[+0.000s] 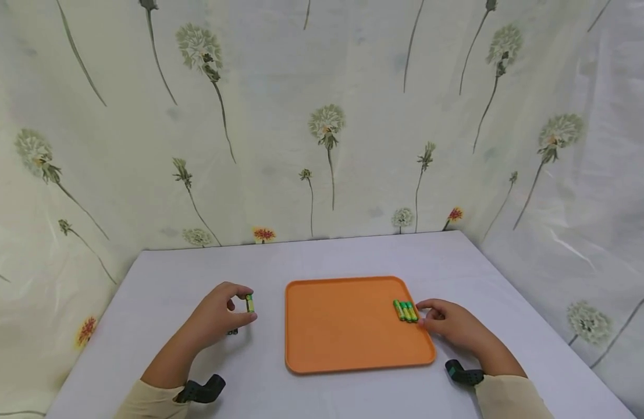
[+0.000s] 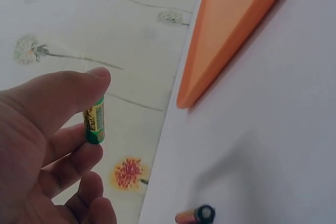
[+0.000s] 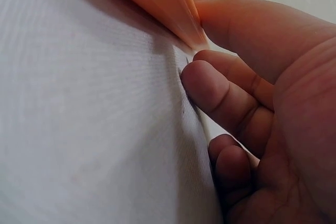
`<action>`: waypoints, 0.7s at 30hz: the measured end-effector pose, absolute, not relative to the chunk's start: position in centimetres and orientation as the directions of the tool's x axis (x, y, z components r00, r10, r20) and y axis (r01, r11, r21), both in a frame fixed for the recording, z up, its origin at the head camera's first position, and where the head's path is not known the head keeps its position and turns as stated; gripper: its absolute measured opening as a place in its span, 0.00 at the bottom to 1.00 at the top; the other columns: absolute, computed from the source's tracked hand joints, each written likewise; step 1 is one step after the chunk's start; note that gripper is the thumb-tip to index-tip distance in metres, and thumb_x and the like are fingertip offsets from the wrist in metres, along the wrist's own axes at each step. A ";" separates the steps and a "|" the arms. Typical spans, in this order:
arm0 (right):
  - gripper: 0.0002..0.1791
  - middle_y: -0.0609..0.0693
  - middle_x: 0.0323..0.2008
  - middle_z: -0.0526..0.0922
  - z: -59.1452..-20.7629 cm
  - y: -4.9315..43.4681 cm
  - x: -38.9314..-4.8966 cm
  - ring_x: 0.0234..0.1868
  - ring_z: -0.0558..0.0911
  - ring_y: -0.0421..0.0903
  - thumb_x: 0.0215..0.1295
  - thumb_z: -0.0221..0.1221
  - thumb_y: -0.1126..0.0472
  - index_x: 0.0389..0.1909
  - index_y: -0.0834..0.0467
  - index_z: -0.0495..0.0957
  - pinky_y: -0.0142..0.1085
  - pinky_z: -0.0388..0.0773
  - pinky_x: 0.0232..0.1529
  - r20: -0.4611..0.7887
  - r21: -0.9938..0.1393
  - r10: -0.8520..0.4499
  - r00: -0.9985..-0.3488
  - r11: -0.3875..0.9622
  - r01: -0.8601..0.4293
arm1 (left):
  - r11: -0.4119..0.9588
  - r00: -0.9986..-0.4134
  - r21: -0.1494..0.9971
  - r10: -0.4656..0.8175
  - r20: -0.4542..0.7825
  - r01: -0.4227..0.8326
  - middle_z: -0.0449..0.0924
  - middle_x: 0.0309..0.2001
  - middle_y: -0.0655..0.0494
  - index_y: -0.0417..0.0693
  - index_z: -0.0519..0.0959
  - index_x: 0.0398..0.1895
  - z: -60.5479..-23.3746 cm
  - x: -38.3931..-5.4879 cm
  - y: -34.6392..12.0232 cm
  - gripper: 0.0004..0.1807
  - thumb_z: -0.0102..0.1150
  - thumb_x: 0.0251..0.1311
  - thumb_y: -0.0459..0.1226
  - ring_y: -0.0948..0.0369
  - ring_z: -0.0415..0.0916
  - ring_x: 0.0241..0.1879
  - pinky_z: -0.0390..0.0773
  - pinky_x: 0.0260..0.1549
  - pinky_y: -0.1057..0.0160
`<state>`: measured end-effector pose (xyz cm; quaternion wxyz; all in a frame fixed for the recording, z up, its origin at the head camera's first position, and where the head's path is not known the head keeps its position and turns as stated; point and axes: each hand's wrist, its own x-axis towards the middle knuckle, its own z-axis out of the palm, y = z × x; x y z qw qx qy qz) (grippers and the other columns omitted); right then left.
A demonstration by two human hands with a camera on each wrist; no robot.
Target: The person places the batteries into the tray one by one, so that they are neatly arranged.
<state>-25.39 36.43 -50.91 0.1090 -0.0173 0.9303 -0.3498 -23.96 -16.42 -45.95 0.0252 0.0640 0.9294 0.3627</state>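
My left hand (image 1: 222,311) pinches a green and yellow battery (image 1: 250,302) by its ends, thumb against one end and a finger against the other, above the table left of the tray. The left wrist view shows this battery (image 2: 94,121) between thumb and finger. Several green batteries (image 1: 405,311) lie side by side in the orange tray (image 1: 348,326), near its right edge. Beside them, my right hand (image 1: 449,323) rests at that edge, fingers loosely bent. In the right wrist view its thumb (image 3: 220,22) touches the tray's rim (image 3: 178,9).
Dark-ended batteries (image 1: 232,331) lie on the table partly behind my left hand; one battery (image 2: 197,214) shows black and copper in the left wrist view. A white cloth covers the table (image 1: 332,259). Behind stands a curtain (image 1: 269,116) printed with dandelions.
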 end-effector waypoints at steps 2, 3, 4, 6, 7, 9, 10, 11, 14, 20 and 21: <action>0.29 0.49 0.36 0.79 -51.0 36.5 -25.4 0.35 0.74 0.47 0.66 0.71 0.46 0.63 0.55 0.79 0.35 0.69 0.33 -0.190 -0.656 -0.107 -0.976 0.753 0.046 | 0.727 -0.989 0.677 0.149 0.010 0.116 0.78 0.56 0.52 0.50 0.83 0.61 -45.9 -24.1 -15.8 0.27 0.78 0.58 0.43 0.55 0.72 0.48 0.74 0.35 0.60; 0.29 0.49 0.36 0.79 -51.0 36.6 -25.4 0.35 0.74 0.47 0.66 0.71 0.46 0.63 0.55 0.79 0.35 0.69 0.32 -0.191 -0.658 -0.106 -0.976 0.751 0.047 | 0.725 -0.988 0.678 0.155 0.014 0.123 0.78 0.55 0.52 0.50 0.83 0.61 -45.9 -24.2 -15.5 0.27 0.78 0.57 0.42 0.55 0.72 0.48 0.74 0.35 0.59; 0.29 0.49 0.36 0.79 -51.1 36.6 -25.5 0.35 0.74 0.47 0.65 0.71 0.46 0.63 0.55 0.79 0.35 0.69 0.32 -0.189 -0.661 -0.108 -0.976 0.749 0.045 | 0.724 -0.987 0.677 0.161 0.017 0.130 0.79 0.55 0.51 0.50 0.83 0.61 -45.9 -24.2 -15.2 0.27 0.78 0.57 0.42 0.55 0.72 0.47 0.74 0.35 0.59; 0.29 0.49 0.36 0.79 -51.1 36.7 -25.5 0.35 0.74 0.47 0.65 0.71 0.47 0.63 0.55 0.79 0.35 0.70 0.33 -0.190 -0.662 -0.106 -0.976 0.748 0.048 | 0.721 -0.984 0.678 0.178 0.019 0.143 0.79 0.55 0.51 0.50 0.83 0.61 -46.0 -24.4 -14.4 0.27 0.79 0.57 0.42 0.55 0.72 0.47 0.74 0.35 0.60; 0.29 0.49 0.36 0.79 -51.2 36.7 -25.5 0.35 0.74 0.47 0.65 0.71 0.47 0.63 0.55 0.79 0.36 0.70 0.33 -0.192 -0.664 -0.103 -0.976 0.746 0.052 | 0.721 -0.982 0.676 0.186 0.020 0.150 0.79 0.55 0.52 0.50 0.83 0.61 -46.0 -24.5 -14.1 0.27 0.79 0.57 0.42 0.56 0.72 0.47 0.75 0.35 0.60; 0.29 0.49 0.36 0.79 -51.1 36.7 -25.5 0.35 0.74 0.47 0.65 0.71 0.47 0.63 0.55 0.79 0.36 0.70 0.33 -0.193 -0.664 -0.102 -0.976 0.746 0.053 | 0.719 -0.978 0.675 0.205 0.022 0.166 0.79 0.55 0.53 0.51 0.83 0.61 -46.0 -24.6 -13.3 0.28 0.79 0.57 0.43 0.56 0.72 0.47 0.75 0.35 0.60; 0.29 0.49 0.36 0.79 -51.1 36.6 -25.5 0.35 0.74 0.47 0.65 0.71 0.47 0.63 0.55 0.79 0.36 0.70 0.33 -0.196 -0.665 -0.100 -0.975 0.745 0.058 | 0.718 -0.976 0.674 0.216 0.025 0.176 0.79 0.55 0.54 0.51 0.83 0.61 -46.0 -24.7 -12.8 0.28 0.79 0.57 0.43 0.56 0.72 0.47 0.75 0.36 0.60; 0.30 0.49 0.36 0.79 -51.1 36.6 -25.5 0.35 0.74 0.47 0.65 0.71 0.46 0.63 0.55 0.79 0.36 0.70 0.33 -0.200 -0.665 -0.098 -0.975 0.744 0.061 | 0.712 -0.974 0.677 0.227 0.028 0.185 0.79 0.54 0.54 0.51 0.83 0.61 -45.9 -24.8 -12.4 0.28 0.79 0.58 0.43 0.55 0.72 0.47 0.75 0.36 0.59; 0.31 0.49 0.36 0.79 -51.0 36.6 -25.5 0.35 0.74 0.47 0.65 0.71 0.46 0.64 0.55 0.79 0.36 0.70 0.33 -0.204 -0.663 -0.098 -0.974 0.746 0.064 | 0.696 -0.966 0.687 0.254 0.037 0.209 0.78 0.55 0.55 0.53 0.82 0.61 -45.8 -25.1 -11.1 0.27 0.78 0.58 0.44 0.55 0.72 0.47 0.75 0.38 0.58; 0.30 0.49 0.36 0.79 -50.9 36.6 -25.5 0.35 0.74 0.47 0.65 0.71 0.46 0.63 0.55 0.79 0.36 0.69 0.33 -0.200 -0.651 -0.099 -0.975 0.757 0.056 | 0.669 -0.946 0.702 0.324 0.020 0.244 0.77 0.56 0.54 0.50 0.81 0.62 -46.1 -25.7 -8.5 0.28 0.78 0.59 0.44 0.52 0.73 0.49 0.77 0.39 0.58; 0.29 0.49 0.36 0.79 -51.0 36.5 -25.5 0.35 0.74 0.47 0.65 0.71 0.47 0.63 0.55 0.79 0.36 0.69 0.33 -0.199 -0.651 -0.101 -0.975 0.757 0.055 | 0.667 -0.942 0.702 0.335 0.015 0.248 0.77 0.57 0.54 0.49 0.81 0.62 -46.2 -25.8 -8.1 0.29 0.78 0.59 0.44 0.51 0.74 0.50 0.78 0.40 0.57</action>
